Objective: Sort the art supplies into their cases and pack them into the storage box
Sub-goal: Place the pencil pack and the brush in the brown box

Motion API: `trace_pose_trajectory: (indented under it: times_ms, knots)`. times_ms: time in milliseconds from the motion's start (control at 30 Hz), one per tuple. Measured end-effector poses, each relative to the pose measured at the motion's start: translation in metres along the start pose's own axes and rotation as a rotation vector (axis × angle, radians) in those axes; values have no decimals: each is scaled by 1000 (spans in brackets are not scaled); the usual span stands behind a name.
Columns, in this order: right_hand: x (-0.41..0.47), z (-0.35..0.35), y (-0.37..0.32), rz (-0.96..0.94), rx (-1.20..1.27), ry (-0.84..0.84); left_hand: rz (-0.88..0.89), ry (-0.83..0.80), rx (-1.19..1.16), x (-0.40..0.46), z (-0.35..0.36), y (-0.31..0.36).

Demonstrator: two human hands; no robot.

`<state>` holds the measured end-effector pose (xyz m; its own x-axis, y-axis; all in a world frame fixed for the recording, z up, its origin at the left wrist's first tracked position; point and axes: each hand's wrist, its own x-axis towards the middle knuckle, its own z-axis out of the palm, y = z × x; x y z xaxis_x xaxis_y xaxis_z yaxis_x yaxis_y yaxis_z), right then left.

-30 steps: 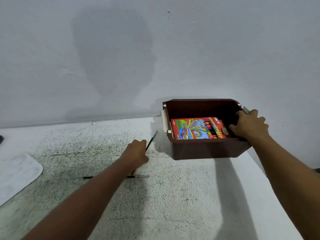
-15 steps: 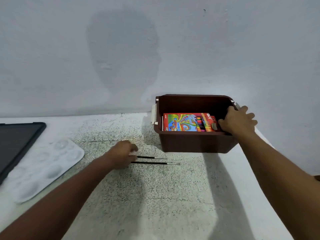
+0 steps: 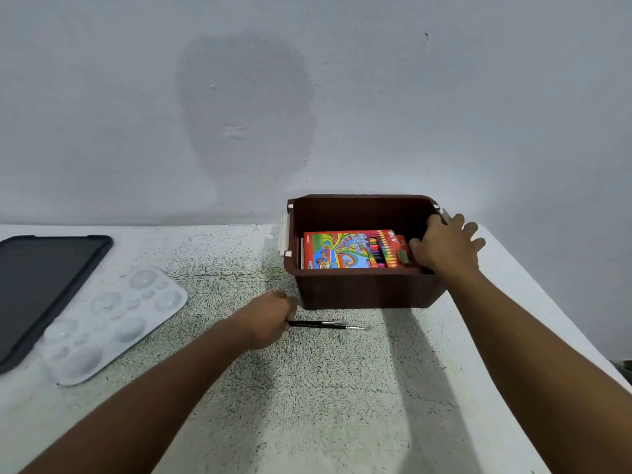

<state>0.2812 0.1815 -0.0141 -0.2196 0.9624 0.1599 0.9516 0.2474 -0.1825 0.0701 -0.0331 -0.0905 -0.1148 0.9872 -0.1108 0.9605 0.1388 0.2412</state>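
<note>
Nearest the camera: two bare forearms are stretched forward over a speckled white worktop (image 3: 325, 405).
Left hand (image 3: 270, 319): its grip is closed round the near ends of two thin paintbrushes (image 3: 325, 325), with the fingers curled over the handles; the hand is set just in front of the box's near left corner.
Paintbrushes: they are laid side by side, almost level, pointing to the right (the pale tips are seen past the dark handles); whether they are resting on the worktop or are just clear of it cannot be told.
Left side: a white paint palette (image 3: 109, 323) with round wells is laid flat, and a dark flat tray (image 3: 37, 285) is placed beside it at the frame's edge.
Storage box (image 3: 362, 289): a brown open box is stood on the worktop, near the wall.
Inside the box: a bright red and multicoloured pencil case (image 3: 345, 249) is laid flat on the bottom, touching the near wall.
Right hand (image 3: 444, 246): its grip is taken on the box's right rim, the fingers hooked over the edge and the thumb inside.
Farthest: a plain grey wall (image 3: 239, 114) is marked by a darker patch.
</note>
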Motion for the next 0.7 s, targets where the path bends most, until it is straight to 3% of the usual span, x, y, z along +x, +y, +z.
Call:
trace_pose_trajectory:
  times_ms: [333,467,600,700]
  knots:
    - [0,2,-1,-51,15,30,156,-96,13,-12,-18,1]
    - [1,0,2,-37,101,26,170,-25,-95,-25,-47,3]
    - [3,-6,9,-22,361,38,115,117,-274,-28,-84,5]
    - [-1,-10,10,-40,388,35,116,104,-266,-24,-103,14]
